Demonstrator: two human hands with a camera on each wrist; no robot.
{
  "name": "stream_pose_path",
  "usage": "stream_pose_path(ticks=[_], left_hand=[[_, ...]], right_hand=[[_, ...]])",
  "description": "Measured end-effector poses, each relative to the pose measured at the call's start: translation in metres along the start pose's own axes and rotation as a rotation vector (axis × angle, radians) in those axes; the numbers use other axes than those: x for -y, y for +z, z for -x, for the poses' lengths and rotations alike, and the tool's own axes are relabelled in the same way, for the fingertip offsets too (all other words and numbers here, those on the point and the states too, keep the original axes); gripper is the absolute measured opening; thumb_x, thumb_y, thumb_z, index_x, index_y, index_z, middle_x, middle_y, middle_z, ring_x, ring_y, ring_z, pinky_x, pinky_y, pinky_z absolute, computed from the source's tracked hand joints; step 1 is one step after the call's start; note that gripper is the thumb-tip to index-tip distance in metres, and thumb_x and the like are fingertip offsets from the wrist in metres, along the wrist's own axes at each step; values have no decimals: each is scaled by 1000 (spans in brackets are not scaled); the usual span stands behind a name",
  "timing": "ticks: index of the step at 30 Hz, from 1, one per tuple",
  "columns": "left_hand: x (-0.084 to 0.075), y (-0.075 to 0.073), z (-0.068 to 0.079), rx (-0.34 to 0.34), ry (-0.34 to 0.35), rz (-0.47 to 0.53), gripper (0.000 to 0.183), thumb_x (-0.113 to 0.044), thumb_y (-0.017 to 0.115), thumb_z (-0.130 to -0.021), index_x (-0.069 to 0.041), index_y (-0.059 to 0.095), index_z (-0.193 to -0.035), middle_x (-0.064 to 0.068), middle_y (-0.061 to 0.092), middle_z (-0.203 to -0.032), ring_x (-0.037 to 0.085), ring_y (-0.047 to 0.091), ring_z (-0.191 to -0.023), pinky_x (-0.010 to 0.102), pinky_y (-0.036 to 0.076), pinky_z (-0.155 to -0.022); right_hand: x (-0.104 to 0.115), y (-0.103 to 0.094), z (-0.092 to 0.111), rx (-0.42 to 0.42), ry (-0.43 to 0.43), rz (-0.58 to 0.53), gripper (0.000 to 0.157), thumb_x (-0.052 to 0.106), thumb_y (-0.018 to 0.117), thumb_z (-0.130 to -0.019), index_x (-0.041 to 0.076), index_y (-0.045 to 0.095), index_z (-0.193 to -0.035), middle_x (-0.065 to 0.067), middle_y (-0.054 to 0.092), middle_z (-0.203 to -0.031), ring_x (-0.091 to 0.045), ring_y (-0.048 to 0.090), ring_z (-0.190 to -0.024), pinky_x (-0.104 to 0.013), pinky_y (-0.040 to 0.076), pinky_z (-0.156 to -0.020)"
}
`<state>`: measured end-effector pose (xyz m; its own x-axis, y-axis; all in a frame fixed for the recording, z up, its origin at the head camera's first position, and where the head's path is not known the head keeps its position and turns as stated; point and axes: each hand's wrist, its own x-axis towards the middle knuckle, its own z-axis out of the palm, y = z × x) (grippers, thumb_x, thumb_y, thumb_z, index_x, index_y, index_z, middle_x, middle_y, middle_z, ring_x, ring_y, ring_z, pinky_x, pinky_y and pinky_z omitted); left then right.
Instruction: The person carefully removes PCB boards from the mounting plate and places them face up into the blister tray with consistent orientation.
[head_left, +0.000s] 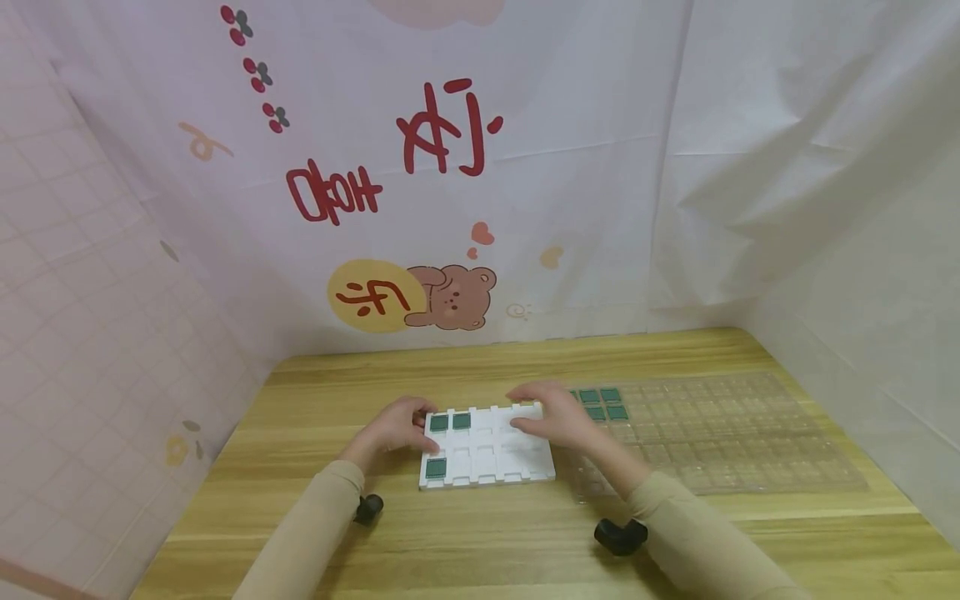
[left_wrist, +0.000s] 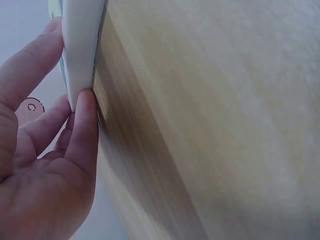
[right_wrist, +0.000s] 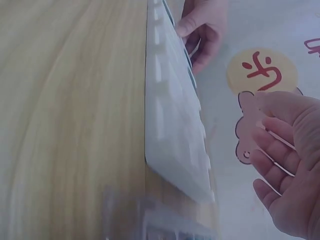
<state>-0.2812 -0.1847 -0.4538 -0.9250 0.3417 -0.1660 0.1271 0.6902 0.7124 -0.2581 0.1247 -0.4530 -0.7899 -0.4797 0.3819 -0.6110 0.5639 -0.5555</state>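
A white compartment tray (head_left: 487, 462) sits on the table with several pockets. Green square chips (head_left: 436, 468) fill three of its pockets, two at the back left and one at the front left. At the tray's left end my left hand (head_left: 395, 427) pinches the edge, thumb on the upper side and other fingers at the end and lower edge. My right hand (head_left: 558, 419) hovers over the tray's right end, fingers loosely bent and holding nothing. In the right wrist view this hand (right_wrist: 292, 155) shows apart from the tray.
A clear plastic tray (head_left: 720, 433) with many cells lies to the right, with several green chips (head_left: 590, 396) in its back-left cells. Part of it is behind my right forearm. A printed cloth (head_left: 585, 167) hangs behind the wooden table (head_left: 465, 542).
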Motion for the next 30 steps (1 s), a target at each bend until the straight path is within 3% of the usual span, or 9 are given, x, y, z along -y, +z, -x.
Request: stream_pose_path(ticks=[12,19,30], left_hand=[[2,0,-2,2,16,-11,67,-11,93,-67,1,62,-125,5,59,-103,22,54,-95,38,46,-85],[2,0,-2,3,11,-1,66,-10,93,-67,1,63,-124,5,60,-103,22,55,-95,36,47,-84],[2,-1,-2,5,24,5,63,-10,93,-67,0,64,-122,5,60,-102,22,54,-93,36,47,-83]], right_hand=[[14,22,-18,5,96,-110,40,23,78,-87,8,68,-122,-3,69,-118,-25,61,-111,-45,45,-97],[19,34,-29,24,121,-231,45,21,77,-88,4,64,-127,-9,67,-122,-28,59,-114,-48,44,-99],[22,52,-44,43,145,-263,48,20,77,-87,4,62,-130,-11,66,-122,-26,62,-109,-45,46,-96]])
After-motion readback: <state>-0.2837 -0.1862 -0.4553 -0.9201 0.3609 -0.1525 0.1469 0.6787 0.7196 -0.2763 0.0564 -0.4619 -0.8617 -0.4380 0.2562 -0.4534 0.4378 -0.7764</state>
